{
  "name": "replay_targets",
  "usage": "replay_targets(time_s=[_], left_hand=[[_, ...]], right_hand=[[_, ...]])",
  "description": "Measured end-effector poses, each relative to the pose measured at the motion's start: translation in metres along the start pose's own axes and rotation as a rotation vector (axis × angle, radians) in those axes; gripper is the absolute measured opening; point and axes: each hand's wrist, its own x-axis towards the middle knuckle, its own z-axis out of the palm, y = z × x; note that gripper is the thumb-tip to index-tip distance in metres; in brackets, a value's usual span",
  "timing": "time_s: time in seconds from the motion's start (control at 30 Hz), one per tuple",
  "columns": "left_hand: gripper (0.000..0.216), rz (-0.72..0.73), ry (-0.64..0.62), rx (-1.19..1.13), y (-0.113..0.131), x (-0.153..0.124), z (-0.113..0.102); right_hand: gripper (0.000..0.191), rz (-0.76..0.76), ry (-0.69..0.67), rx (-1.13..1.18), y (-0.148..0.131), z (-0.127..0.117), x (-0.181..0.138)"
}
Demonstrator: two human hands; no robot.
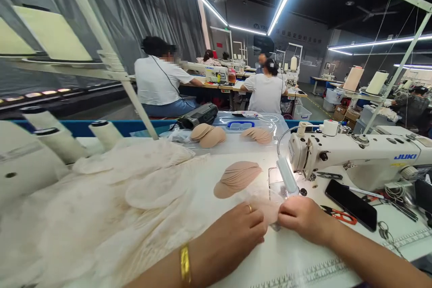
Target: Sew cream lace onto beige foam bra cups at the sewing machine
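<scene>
Between my two hands is a thin, sheer pale fabric piece [269, 210], in front of the sewing machine [381, 155]. My left hand [241, 229] has its fingers closed on the left side of the fabric. On the right side, my right hand [303, 218] pinches it with curled fingers. The machine's needle area is just beyond, partly hidden by a small white lamp [287, 175]. Left of the needle area, a fanned stack of beige oval pads [238, 179] lies on the white table. A big heap of cream sheer fabric [111, 207] spreads left of my left arm.
Right of my right hand lie orange-handled snips [342, 216], a black phone [351, 204] and a pen [366, 192]. A measuring scale [303, 274] runs along the front edge. More beige pads [211, 136] rest on a clear plastic box [232, 132]. Co-workers sit beyond.
</scene>
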Motion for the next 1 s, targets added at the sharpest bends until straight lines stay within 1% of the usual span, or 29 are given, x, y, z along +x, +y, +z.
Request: replay_targets(time_s=[0.03, 0.07, 0.13, 0.2, 0.27, 0.33, 0.4, 0.5, 0.63, 0.83, 1.0], left_hand=[[0.016, 0.064, 0.02, 0.033, 0.0, 0.005, 0.005], [0.02, 0.101, 0.046, 0.06, -0.002, 0.012, 0.01], [0.029, 0.125, 0.085, 0.102, -0.007, 0.026, 0.02], [0.028, 0.105, 0.093, 0.129, -0.012, 0.038, 0.03], [0.027, 0.072, 0.108, 0.144, -0.015, 0.043, 0.039], [0.028, 0.049, 0.133, 0.126, -0.016, 0.042, 0.046], [0.03, 0.05, 0.162, 0.09, -0.015, 0.038, 0.051], [0.032, 0.061, 0.174, 0.038, -0.012, 0.033, 0.051], [0.035, 0.047, 0.206, 0.014, -0.011, 0.035, 0.048], [0.032, 0.045, 0.227, 0.025, -0.013, 0.036, 0.048], [0.029, 0.066, 0.222, 0.025, -0.009, 0.037, 0.044]], right_hand=[[0.026, -0.033, -0.056, -0.012, 0.008, 0.002, -0.003], [0.026, -0.061, -0.092, -0.02, 0.014, 0.003, -0.006], [0.024, -0.076, -0.119, -0.013, 0.022, 0.003, -0.01], [0.022, -0.043, -0.106, 0.029, 0.026, 0.0, -0.012], [0.022, 0.025, -0.064, 0.086, 0.026, -0.003, -0.014], [0.024, 0.078, -0.029, 0.132, 0.025, -0.006, -0.017], [0.026, 0.097, -0.02, 0.156, 0.025, -0.01, -0.019], [0.028, 0.108, -0.045, 0.178, 0.025, -0.014, -0.019], [0.029, 0.133, -0.081, 0.202, 0.026, -0.016, -0.017], [0.03, 0.146, -0.098, 0.209, 0.025, -0.016, -0.016], [0.032, 0.161, -0.119, 0.184, 0.022, -0.02, -0.013]])
